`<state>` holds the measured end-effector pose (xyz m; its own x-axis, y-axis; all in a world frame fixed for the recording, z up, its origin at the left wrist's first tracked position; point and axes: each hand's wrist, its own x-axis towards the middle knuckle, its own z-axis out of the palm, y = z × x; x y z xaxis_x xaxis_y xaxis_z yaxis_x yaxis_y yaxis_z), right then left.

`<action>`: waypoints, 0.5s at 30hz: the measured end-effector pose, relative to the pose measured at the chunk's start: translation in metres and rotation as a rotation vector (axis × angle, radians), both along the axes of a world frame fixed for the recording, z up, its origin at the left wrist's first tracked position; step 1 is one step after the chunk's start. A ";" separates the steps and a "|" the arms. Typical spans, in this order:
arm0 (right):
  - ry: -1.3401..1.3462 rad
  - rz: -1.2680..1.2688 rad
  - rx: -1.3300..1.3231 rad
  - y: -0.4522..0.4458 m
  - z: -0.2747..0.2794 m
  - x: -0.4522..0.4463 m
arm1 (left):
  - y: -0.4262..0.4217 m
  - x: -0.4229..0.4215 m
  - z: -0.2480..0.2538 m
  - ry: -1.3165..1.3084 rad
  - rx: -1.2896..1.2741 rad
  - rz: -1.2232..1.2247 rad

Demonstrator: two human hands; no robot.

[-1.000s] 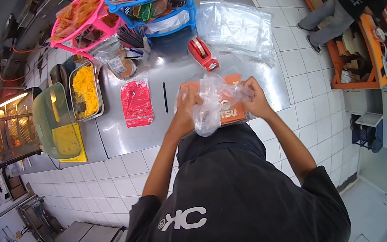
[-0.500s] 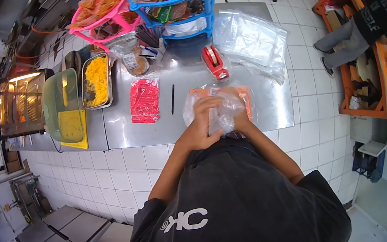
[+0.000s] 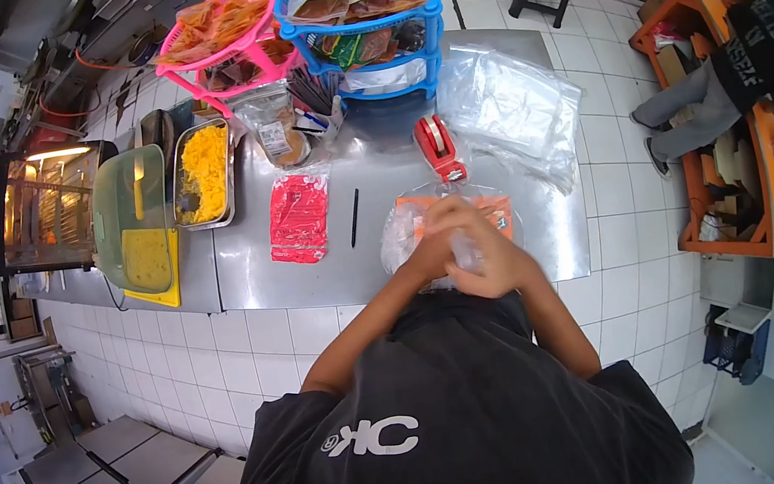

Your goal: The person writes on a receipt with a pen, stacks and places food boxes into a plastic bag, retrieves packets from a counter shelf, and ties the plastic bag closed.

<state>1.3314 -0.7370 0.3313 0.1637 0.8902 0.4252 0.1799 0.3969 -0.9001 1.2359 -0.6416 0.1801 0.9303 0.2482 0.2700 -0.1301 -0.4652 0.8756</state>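
My right hand (image 3: 490,251) is closed around a crumpled part of a clear plastic bag (image 3: 466,250) near the table's front edge. My left hand (image 3: 432,257) presses in close from the other side, closed on the same plastic; its fingertips are partly hidden behind my right hand. Behind the hands, an orange printed sheet or packet (image 3: 501,209) lies on the table, partly covered by clear plastic. A red tape dispenser (image 3: 439,151) stands just beyond it. To the left lie a black pen (image 3: 356,217) and a red plastic packet (image 3: 299,217).
Clear plastic bags (image 3: 513,110) lie at the right. Blue tiered baskets (image 3: 362,84) and a pink basket (image 3: 248,56) hold packets. A metal tray of yellow food (image 3: 202,175) and a green translucent lid (image 3: 114,209) are left. A person (image 3: 753,62) stands by orange shelving (image 3: 700,238).
My right hand has come over the front of the plastic, and my left hand has gone from spread over it to tucked beside the right. The view has tilted slightly.
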 end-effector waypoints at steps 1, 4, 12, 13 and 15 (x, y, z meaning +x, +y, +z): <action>-0.063 -0.023 0.036 -0.009 0.001 0.014 | 0.001 0.001 0.001 -0.015 0.001 -0.026; -0.161 -0.439 -0.127 -0.049 -0.078 0.055 | -0.005 0.005 0.033 -0.005 -0.171 -0.164; 0.418 -0.732 -0.332 -0.052 -0.190 0.020 | -0.008 -0.011 0.048 -0.111 -0.324 -0.212; 0.310 -0.721 -0.344 -0.055 -0.194 0.027 | -0.017 -0.004 0.027 -0.120 -0.311 -0.208; 0.326 -0.739 -0.333 -0.052 -0.176 0.025 | -0.025 0.003 -0.024 -0.044 -0.319 0.160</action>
